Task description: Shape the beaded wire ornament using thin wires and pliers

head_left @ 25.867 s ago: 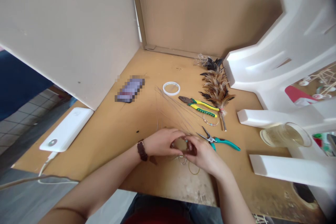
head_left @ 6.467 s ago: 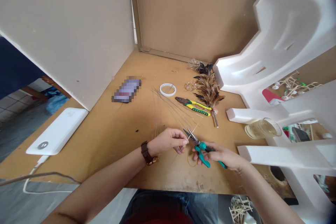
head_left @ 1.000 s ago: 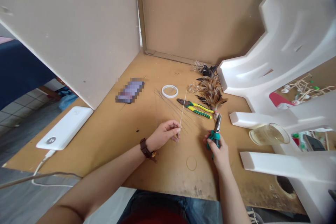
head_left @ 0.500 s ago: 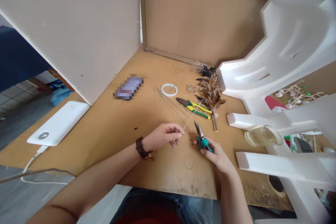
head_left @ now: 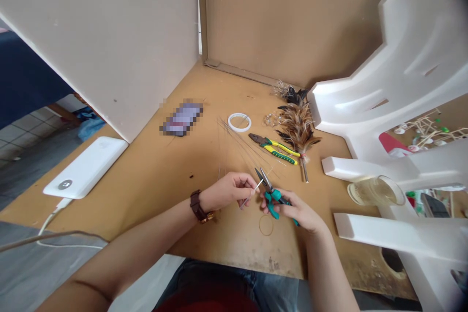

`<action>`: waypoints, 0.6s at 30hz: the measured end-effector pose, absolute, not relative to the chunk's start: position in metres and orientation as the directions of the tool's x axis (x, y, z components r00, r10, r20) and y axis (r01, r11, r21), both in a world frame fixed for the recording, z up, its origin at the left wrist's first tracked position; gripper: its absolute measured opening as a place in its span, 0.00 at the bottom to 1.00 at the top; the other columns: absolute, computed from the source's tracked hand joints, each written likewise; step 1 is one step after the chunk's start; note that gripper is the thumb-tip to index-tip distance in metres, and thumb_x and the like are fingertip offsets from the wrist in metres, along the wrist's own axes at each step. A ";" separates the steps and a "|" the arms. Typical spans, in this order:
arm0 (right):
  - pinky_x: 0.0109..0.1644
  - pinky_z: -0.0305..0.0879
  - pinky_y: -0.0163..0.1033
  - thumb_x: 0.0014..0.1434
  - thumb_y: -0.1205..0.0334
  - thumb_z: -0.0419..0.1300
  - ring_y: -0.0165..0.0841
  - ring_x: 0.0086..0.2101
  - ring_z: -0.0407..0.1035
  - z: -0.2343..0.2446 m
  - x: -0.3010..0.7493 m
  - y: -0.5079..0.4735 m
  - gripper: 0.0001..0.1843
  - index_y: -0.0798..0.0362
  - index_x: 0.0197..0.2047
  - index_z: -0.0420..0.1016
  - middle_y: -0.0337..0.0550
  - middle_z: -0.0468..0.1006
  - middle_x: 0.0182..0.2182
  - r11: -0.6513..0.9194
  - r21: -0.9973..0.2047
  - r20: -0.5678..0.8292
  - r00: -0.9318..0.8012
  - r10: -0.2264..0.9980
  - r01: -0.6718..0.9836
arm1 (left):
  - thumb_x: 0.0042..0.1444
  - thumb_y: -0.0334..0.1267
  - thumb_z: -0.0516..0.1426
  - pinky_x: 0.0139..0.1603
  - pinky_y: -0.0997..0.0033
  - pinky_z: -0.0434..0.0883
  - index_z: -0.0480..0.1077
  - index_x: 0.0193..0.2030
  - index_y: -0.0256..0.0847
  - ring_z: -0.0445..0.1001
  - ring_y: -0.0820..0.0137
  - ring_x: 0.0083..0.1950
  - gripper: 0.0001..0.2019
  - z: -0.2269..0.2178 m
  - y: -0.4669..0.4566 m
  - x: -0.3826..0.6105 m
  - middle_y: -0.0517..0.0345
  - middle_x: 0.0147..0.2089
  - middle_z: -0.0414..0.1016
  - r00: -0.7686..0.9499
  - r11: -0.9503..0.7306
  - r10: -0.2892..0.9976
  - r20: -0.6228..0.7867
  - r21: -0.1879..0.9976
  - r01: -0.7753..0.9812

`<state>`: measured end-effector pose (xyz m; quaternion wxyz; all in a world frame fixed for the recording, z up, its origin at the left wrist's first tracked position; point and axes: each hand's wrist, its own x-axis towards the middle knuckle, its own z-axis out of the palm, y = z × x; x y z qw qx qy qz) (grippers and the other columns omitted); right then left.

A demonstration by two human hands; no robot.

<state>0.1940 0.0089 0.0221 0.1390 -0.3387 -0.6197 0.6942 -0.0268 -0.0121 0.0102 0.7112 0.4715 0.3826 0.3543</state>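
My left hand (head_left: 229, 190) pinches a thin steel wire (head_left: 258, 185) between thumb and fingers, just above the wooden table (head_left: 157, 175). My right hand (head_left: 298, 210) grips teal-handled needle-nose pliers (head_left: 269, 191), whose open jaws sit at the wire's free end. A small wire ring (head_left: 266, 224) lies flat on the table below both hands. A brown watch is on my left wrist.
Several loose wires (head_left: 243, 146) fan out behind my hands. Yellow-green pliers (head_left: 276, 148), a white tape ring (head_left: 239, 122), a feather bundle (head_left: 298, 126), a glass (head_left: 376, 191), a white power bank (head_left: 86, 166) and white foam pieces (head_left: 387, 102) surround them.
My right hand has swung the teal pliers left toward my left hand, and their jaws now meet the wire's tip. The wire has dropped from pointing up and right to a short stub.
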 end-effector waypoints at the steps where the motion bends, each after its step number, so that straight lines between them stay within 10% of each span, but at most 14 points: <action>1: 0.39 0.65 0.41 0.51 0.60 0.56 0.36 0.36 0.69 0.021 0.194 0.009 0.13 0.56 0.40 0.69 0.45 0.73 0.36 -0.196 -0.956 -0.293 -0.735 0.611 0.219 | 0.48 0.35 0.58 0.21 0.81 0.65 0.67 0.31 0.34 0.66 0.79 0.20 0.06 0.011 -0.012 -0.026 0.64 0.20 0.67 0.464 0.313 0.859 -0.218 0.940 -0.138; 18: 0.34 0.67 0.39 0.50 0.60 0.55 0.34 0.32 0.69 0.022 0.191 0.007 0.11 0.56 0.36 0.70 0.43 0.73 0.32 -0.213 -0.952 -0.306 -0.721 0.622 0.221 | 0.47 0.38 0.58 0.20 0.79 0.65 0.67 0.31 0.34 0.66 0.79 0.19 0.08 0.013 -0.014 -0.024 0.64 0.20 0.67 0.505 0.362 0.819 -0.273 0.928 -0.084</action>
